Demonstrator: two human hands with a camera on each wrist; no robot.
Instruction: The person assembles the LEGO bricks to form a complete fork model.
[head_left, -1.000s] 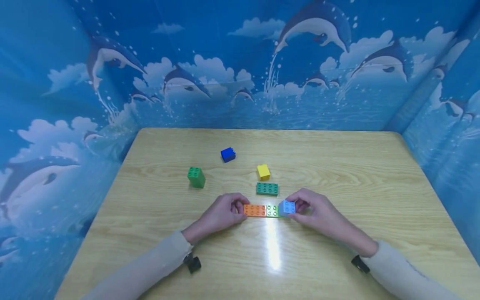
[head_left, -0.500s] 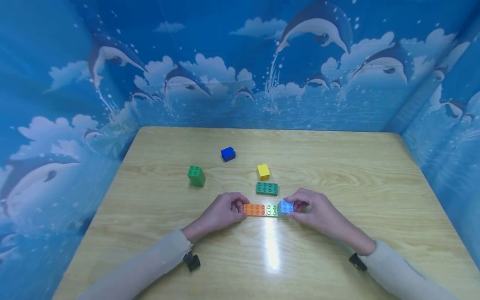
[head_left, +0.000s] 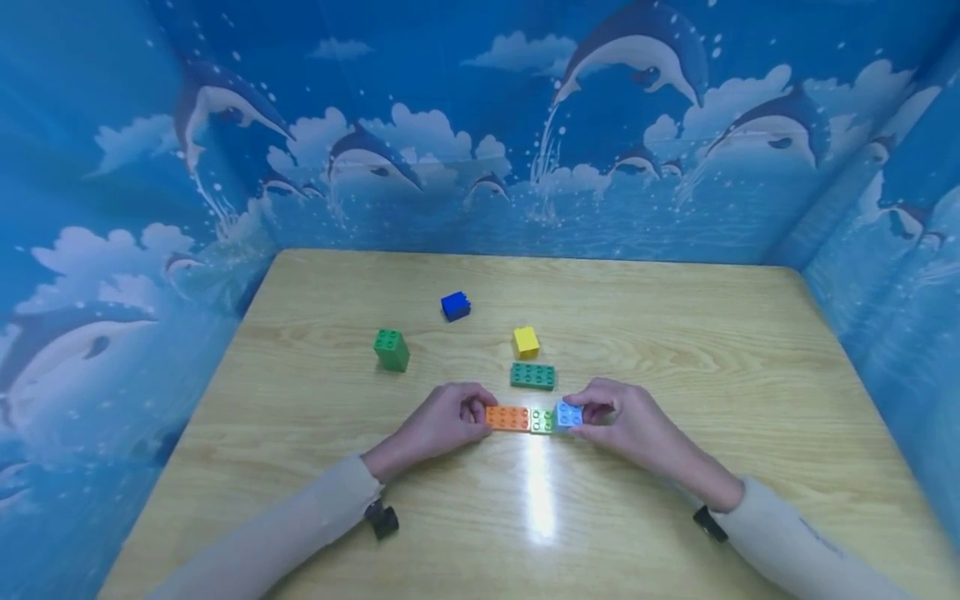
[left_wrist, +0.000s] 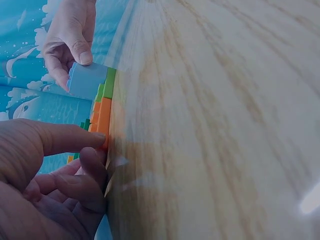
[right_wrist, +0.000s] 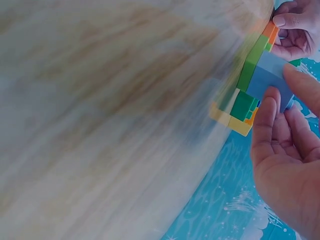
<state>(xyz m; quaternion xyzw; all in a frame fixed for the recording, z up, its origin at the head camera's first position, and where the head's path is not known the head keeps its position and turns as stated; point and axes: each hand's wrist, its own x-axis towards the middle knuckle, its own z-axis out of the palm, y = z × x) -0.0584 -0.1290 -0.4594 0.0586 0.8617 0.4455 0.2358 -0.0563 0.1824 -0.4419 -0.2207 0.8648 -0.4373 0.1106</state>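
Note:
My left hand (head_left: pixel 446 419) pinches the left end of a flat orange brick (head_left: pixel 507 418) between thumb and fingers. Against the orange brick's right end lies a light green brick (head_left: pixel 542 421), in line with it on the table. A taller light blue brick (head_left: pixel 569 414) sits on the right part of the light green one and hides that part from above. My right hand (head_left: pixel 630 421) grips this light blue brick by its sides. In the right wrist view, the light blue brick (right_wrist: pixel 270 75) meets the light green brick (right_wrist: pixel 253 62) with no gap that I can see.
Just behind the row lies a dark green brick (head_left: pixel 532 376), with a yellow brick (head_left: pixel 526 342) beyond it. A tall green brick (head_left: pixel 392 351) stands to the left. Farther back, a blue brick (head_left: pixel 455 306) rests on its side. Dolphin-printed curtains (head_left: pixel 480 167) surround the wooden table (head_left: pixel 675 325).
The light blue brick and my right hand have shifted slightly left relative to the orange brick. My left hand keeps its pinch. The head view has moved a little.

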